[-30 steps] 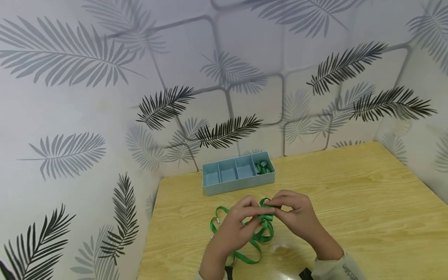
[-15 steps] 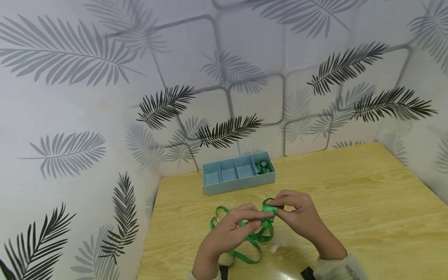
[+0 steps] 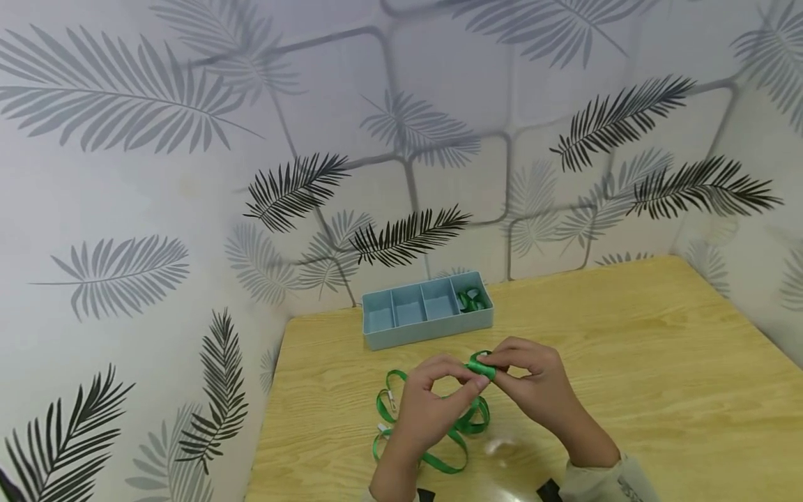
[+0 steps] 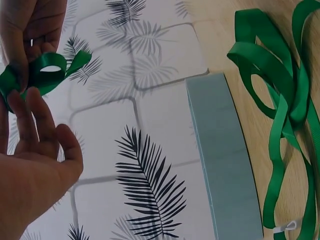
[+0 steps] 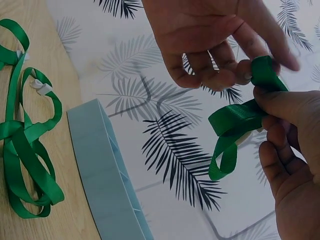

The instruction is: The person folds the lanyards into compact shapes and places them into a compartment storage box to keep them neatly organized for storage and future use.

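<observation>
A flat green ribbon [image 3: 482, 370], folded into loops, is held above the table between both hands. My right hand [image 3: 533, 376] pinches it between thumb and fingers; in the right wrist view a ribbon loop [image 5: 235, 117] sticks out past that thumb. My left hand [image 3: 429, 408] meets it from the other side, thumb and forefinger together at its left end. In the left wrist view, the left fingertips touch the folded ribbon [image 4: 47, 62]. Under and beside the left hand, more green ribbon [image 3: 447, 464] lies in loose loops on the table, with small white end pieces [image 5: 42, 88].
A light blue box [image 3: 433, 330] with several compartments stands at the back of the wooden table [image 3: 627, 348], near the leaf-patterned wall [image 3: 452, 90]. Its rightmost compartment holds green ribbon pieces [image 3: 470, 301].
The left hand has swung its fingers round the ribbon, straightening across it half a second ago, now bent with thumb forward. The held ribbon has turned and risen slightly. The right hand barely moved.
</observation>
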A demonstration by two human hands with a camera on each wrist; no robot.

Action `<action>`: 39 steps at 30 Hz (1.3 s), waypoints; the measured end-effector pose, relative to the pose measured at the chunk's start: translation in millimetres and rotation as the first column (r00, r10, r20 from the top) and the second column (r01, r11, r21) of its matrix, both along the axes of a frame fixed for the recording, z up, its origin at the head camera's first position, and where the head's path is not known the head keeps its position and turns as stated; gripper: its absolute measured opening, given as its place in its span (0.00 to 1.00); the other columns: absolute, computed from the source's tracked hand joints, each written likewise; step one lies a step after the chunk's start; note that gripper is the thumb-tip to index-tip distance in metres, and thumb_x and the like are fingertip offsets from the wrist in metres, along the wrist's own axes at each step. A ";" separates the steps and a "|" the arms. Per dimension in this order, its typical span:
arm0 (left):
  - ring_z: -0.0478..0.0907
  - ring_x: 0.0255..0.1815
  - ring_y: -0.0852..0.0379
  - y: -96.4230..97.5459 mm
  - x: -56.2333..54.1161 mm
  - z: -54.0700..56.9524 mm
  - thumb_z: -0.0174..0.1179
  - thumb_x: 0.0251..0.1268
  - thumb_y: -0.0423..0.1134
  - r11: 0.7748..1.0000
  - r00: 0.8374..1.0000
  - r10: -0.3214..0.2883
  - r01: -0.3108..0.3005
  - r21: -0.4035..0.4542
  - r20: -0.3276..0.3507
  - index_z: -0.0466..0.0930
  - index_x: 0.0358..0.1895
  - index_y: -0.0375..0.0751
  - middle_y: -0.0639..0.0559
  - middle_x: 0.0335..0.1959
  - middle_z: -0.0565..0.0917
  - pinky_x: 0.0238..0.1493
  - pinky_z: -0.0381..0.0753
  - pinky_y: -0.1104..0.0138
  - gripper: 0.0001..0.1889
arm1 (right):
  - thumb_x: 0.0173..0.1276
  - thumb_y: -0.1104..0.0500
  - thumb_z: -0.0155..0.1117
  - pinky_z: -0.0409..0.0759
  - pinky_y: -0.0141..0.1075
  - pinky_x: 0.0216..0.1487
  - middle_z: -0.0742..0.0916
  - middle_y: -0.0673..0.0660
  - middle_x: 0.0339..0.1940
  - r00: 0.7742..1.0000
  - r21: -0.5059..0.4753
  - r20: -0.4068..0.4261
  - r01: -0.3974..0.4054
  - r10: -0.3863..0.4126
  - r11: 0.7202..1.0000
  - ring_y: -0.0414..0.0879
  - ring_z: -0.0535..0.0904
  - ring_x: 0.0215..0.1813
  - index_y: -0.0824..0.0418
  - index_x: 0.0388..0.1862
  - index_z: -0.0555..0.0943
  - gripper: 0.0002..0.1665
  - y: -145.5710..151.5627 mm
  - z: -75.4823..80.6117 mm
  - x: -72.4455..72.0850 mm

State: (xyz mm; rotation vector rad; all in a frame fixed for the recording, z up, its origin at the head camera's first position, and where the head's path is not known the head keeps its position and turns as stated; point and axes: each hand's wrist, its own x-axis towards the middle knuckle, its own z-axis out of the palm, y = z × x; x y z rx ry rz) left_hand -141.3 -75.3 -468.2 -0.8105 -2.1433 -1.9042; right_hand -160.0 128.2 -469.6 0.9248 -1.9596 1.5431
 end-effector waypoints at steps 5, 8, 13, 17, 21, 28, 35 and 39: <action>0.87 0.45 0.57 4.5 -1.0 -1.2 0.72 0.71 0.34 0.998 1.000 0.019 -0.017 0.055 -0.023 0.91 0.38 0.43 0.44 0.37 0.90 0.54 0.89 0.56 0.01 | 0.60 0.79 0.75 0.83 0.27 0.35 0.91 0.55 0.34 1.000 -0.018 0.017 0.019 -0.019 1.000 0.39 0.84 0.35 0.63 0.41 0.94 0.16 -2.9 1.4 3.0; 0.88 0.44 0.55 3.5 -2.2 -2.5 0.70 0.69 0.28 0.996 0.999 -0.016 0.020 0.091 -0.051 0.91 0.38 0.39 0.40 0.36 0.90 0.53 0.89 0.56 0.02 | 0.62 0.75 0.77 0.83 0.27 0.35 0.91 0.56 0.34 0.999 -0.025 0.036 0.020 -0.019 1.000 0.39 0.84 0.33 0.62 0.41 0.94 0.12 -4.0 2.0 4.2; 0.87 0.43 0.59 0.3 -5.4 -5.1 0.65 0.71 0.23 0.987 0.992 -0.076 0.089 0.136 -0.098 0.88 0.41 0.32 0.33 0.36 0.88 0.50 0.90 0.59 0.04 | 0.64 0.73 0.77 0.82 0.28 0.35 0.91 0.55 0.33 0.998 -0.033 0.056 0.024 -0.022 0.999 0.39 0.82 0.32 0.61 0.41 0.94 0.10 -5.1 5.8 6.1; 0.87 0.46 0.61 -1.5 -7.1 -6.9 0.64 0.73 0.23 0.976 0.987 -0.124 0.139 0.167 -0.099 0.86 0.43 0.27 0.28 0.38 0.86 0.51 0.90 0.59 0.03 | 0.63 0.76 0.76 0.82 0.29 0.32 0.90 0.55 0.33 0.995 -0.049 0.102 0.011 -0.006 0.999 0.39 0.82 0.31 0.61 0.42 0.94 0.13 -4.4 8.2 7.6; 0.88 0.48 0.58 -2.6 -7.0 -7.3 0.65 0.71 0.23 0.966 0.984 -0.154 0.169 0.198 -0.086 0.86 0.42 0.24 0.25 0.40 0.86 0.53 0.91 0.56 0.03 | 0.64 0.77 0.74 0.83 0.31 0.27 0.90 0.57 0.34 0.980 -0.087 0.191 -0.034 0.050 0.996 0.40 0.84 0.29 0.64 0.43 0.93 0.13 -2.7 8.4 9.7; 0.89 0.46 0.64 -5.1 -7.6 -9.7 0.67 0.69 0.22 0.952 0.986 -0.156 0.164 0.259 -0.052 0.78 0.43 0.24 0.21 0.38 0.82 0.50 0.91 0.60 0.07 | 0.65 0.77 0.73 0.83 0.36 0.22 0.89 0.54 0.36 0.957 -0.123 0.273 -0.062 0.093 0.991 0.42 0.86 0.28 0.66 0.44 0.92 0.12 -1.7 12.1 14.1; 0.89 0.45 0.63 -6.1 -8.0 -12.2 0.68 0.70 0.25 0.956 0.979 -0.194 0.177 0.234 0.053 0.77 0.69 0.30 0.22 0.41 0.84 0.52 0.90 0.64 0.25 | 0.66 0.79 0.70 0.86 0.35 0.25 0.90 0.51 0.37 0.945 -0.175 0.275 -0.132 0.177 0.976 0.39 0.86 0.28 0.71 0.45 0.91 0.12 1.1 14.7 14.7; 0.87 0.52 0.61 -6.9 -6.9 -11.0 0.68 0.73 0.31 0.947 0.957 -0.257 0.221 0.234 0.138 0.79 0.69 0.29 0.41 0.53 0.88 0.55 0.90 0.64 0.24 | 0.66 0.81 0.68 0.87 0.35 0.27 0.90 0.50 0.39 0.938 -0.206 0.250 -0.192 0.242 0.959 0.41 0.86 0.29 0.72 0.46 0.90 0.13 2.4 15.5 14.2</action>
